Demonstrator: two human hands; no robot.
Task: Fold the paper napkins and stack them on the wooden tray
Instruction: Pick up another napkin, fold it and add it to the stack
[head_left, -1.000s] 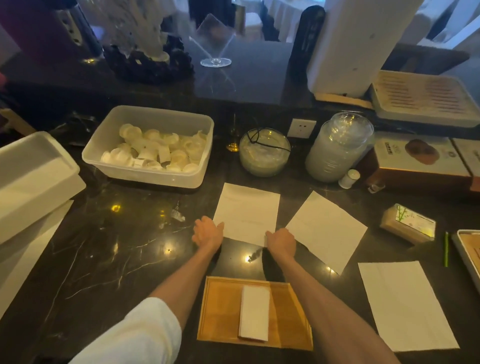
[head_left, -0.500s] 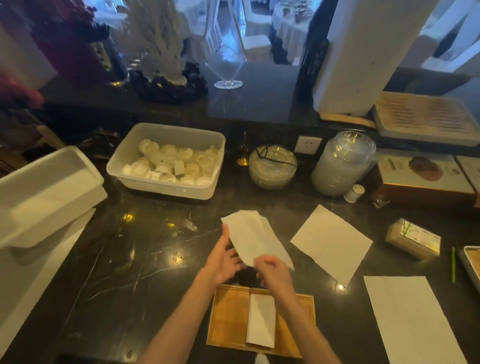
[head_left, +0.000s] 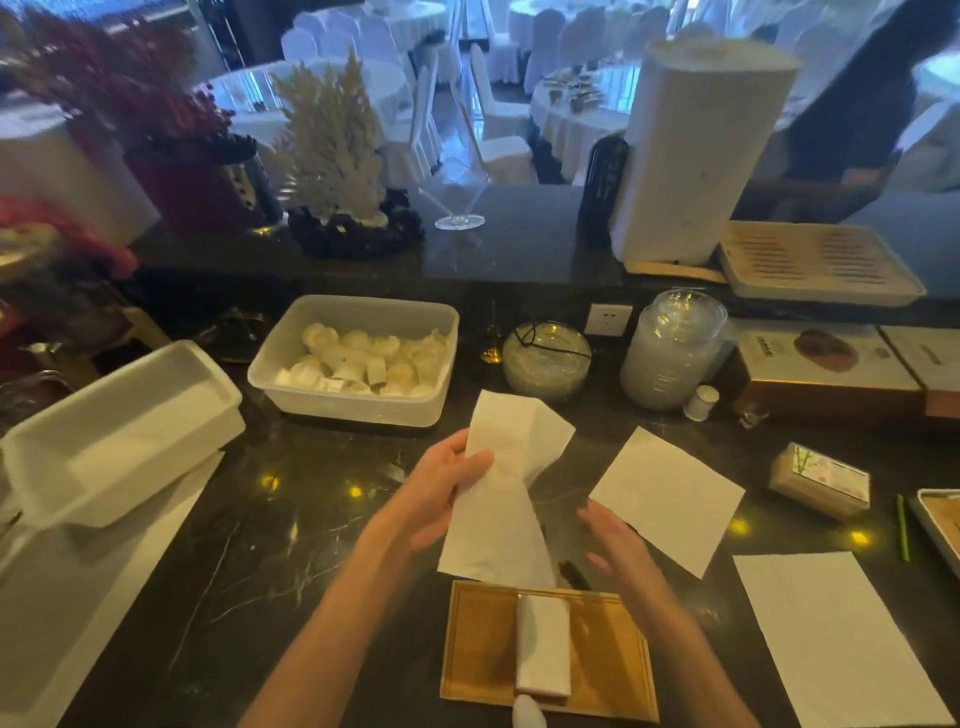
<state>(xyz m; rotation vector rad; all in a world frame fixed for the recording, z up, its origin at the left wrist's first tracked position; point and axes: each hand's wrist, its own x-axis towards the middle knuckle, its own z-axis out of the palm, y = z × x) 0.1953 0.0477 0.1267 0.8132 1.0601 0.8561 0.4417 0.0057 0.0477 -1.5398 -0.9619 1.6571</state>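
Note:
My left hand (head_left: 441, 493) pinches a white paper napkin (head_left: 501, 499) by its left edge and holds it in the air above the dark counter; the sheet hangs partly folded lengthwise. My right hand (head_left: 610, 540) is just right of it, fingers apart, not touching the paper. Below the hands lies the wooden tray (head_left: 478, 644) with one folded napkin (head_left: 543, 652) on it. Two flat unfolded napkins lie on the counter: one (head_left: 667, 499) right of the hands, another (head_left: 836, 639) at the lower right.
A clear plastic tub (head_left: 363, 410) of rolled white items stands behind the hands. White bins (head_left: 114, 441) sit at the left. Glass jars (head_left: 670, 353), boxes (head_left: 826, 369) and a small packet (head_left: 818, 480) line the back right. A second tray's edge (head_left: 935, 525) shows far right.
Both hands lifted the middle napkin off the counter and folded it; now my right hand has let go and only the left holds it. The camera tilted up.

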